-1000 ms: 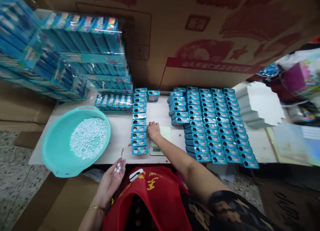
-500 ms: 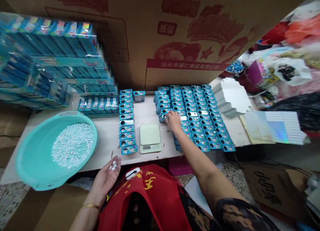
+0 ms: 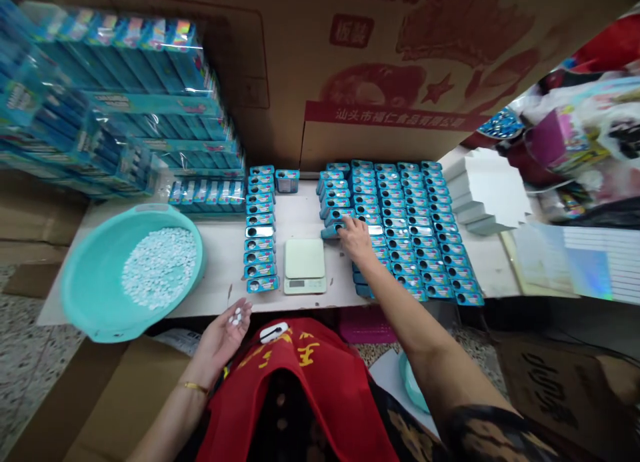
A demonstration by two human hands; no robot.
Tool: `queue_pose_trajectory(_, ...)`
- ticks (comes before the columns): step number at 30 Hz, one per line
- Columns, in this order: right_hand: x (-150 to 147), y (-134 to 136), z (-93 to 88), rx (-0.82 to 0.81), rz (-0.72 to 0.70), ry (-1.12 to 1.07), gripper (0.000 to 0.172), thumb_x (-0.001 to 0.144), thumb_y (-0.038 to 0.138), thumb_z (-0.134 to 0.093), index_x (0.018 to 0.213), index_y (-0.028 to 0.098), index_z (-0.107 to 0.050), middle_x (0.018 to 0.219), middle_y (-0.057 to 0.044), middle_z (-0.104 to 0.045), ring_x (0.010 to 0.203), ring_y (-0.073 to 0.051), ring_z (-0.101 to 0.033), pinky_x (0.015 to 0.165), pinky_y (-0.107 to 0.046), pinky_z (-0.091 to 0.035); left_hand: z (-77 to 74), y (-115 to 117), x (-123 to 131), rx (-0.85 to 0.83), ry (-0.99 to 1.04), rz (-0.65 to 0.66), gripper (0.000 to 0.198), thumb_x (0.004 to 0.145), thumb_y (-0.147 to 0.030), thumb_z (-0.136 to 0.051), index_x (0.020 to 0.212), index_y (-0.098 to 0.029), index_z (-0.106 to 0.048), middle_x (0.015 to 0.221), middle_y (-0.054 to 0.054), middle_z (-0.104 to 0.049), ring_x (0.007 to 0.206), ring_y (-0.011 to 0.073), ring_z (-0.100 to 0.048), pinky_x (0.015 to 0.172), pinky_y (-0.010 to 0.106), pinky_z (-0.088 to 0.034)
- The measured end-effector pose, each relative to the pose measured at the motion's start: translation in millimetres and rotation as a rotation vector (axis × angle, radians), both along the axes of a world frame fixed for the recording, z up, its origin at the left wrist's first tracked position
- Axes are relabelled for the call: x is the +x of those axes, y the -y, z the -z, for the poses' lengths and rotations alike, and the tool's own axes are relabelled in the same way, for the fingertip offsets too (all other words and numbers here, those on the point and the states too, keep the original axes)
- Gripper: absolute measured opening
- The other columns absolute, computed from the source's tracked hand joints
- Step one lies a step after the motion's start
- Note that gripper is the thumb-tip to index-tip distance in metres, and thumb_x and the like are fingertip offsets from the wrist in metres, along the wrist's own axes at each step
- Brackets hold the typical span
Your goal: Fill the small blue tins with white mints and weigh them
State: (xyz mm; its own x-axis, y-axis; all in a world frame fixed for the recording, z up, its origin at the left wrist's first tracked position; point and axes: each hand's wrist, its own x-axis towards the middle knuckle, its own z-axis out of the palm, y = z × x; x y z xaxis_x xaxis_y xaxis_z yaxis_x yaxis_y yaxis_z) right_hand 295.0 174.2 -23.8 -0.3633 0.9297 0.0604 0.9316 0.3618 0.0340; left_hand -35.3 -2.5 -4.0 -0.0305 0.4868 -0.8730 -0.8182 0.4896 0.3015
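My left hand [image 3: 230,334] is palm up at the front edge of the table, fingers curled, with several small white tablets [image 3: 237,316] resting in it. To its upper right, my right hand [image 3: 356,239] reaches among rows of small blue boxes with round dark holes on top. Its fingertips are closed on the end of one blue box [image 3: 331,231], the nearest of a short left row, which looks tilted. Between the hands lies a white kitchen scale [image 3: 305,259] with a bare platform. A single column of blue boxes [image 3: 261,245] stands left of the scale.
A turquoise basin [image 3: 80,282] of white tablets stands at the left. Behind it are stacked plastic-wrapped blue packs [image 3: 165,102]. A large cardboard carton [image 3: 280,62] walls off the back. White card stacks [image 3: 487,189] and shiny sheets [image 3: 555,255] lie at the right.
The view has shifted a little. The blue box at my right fingertips has gone from upright to tilted. My left hand still holds the tablets.
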Motion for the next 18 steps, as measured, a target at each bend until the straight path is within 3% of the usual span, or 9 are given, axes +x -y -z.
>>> queue_pose_trajectory(4,-25.2,33.0,-32.3,-0.006,-0.18,-0.003,0.024,0.086,0.017,-0.042,0.098,0.021,-0.062,0.119,-0.009,-0.049,0.102,-0.023,-0.039,0.089,-0.039,-0.026,-0.6,-3.4,3.7,0.01,0.007,0.03,0.023,0.082,-0.003,-0.042,0.097,-0.007,-0.059,0.082,0.013,-0.066,0.07,0.015,-0.065,0.061,0.024,-0.055)
queue_pose_trajectory(7,-56.9,52.1,-42.9,-0.075,-0.272,0.008,0.024,0.084,0.014,-0.042,0.098,0.021,-0.061,0.113,-0.009,-0.052,0.094,-0.023,-0.043,0.081,-0.037,-0.031,-1.7,-9.1,8.6,0.031,0.023,0.075,0.021,0.082,-0.004,-0.043,0.096,-0.006,-0.059,0.083,0.014,-0.066,0.07,0.015,-0.065,0.061,0.023,-0.055)
queue_pose_trajectory(12,-81.6,62.3,-28.0,-0.165,-0.309,-0.08,0.021,0.086,0.02,-0.045,0.097,0.021,-0.062,0.109,-0.009,-0.056,0.093,-0.023,-0.047,0.077,-0.037,-0.036,-4.8,-12.9,9.8,0.054,0.032,0.094,0.021,0.082,-0.005,-0.044,0.095,-0.006,-0.06,0.084,0.014,-0.066,0.071,0.0147,-0.064,0.061,0.023,-0.055)
queue_pose_trajectory(15,-63.6,66.2,-17.8,-0.121,-0.214,-0.298,0.025,0.085,0.029,-0.05,0.107,0.021,-0.059,0.114,-0.009,-0.056,0.1,-0.022,-0.049,0.083,-0.036,-0.038,-4.5,-8.9,1.9,0.056,0.021,0.061,0.021,0.081,-0.004,-0.044,0.094,-0.006,-0.061,0.083,0.014,-0.066,0.072,0.0154,-0.064,0.061,0.023,-0.055)
queue_pose_trajectory(18,-34.7,73.9,-10.8,-0.009,-0.032,-0.537,0.031,0.086,0.03,-0.047,0.114,0.019,-0.056,0.11,-0.01,-0.058,0.101,-0.021,-0.051,0.087,-0.035,-0.04,-2.1,-4.3,-9.7,0.062,0.016,0.002,0.022,0.081,-0.005,-0.044,0.094,-0.007,-0.061,0.082,0.014,-0.066,0.072,0.0157,-0.064,0.062,0.025,-0.055)
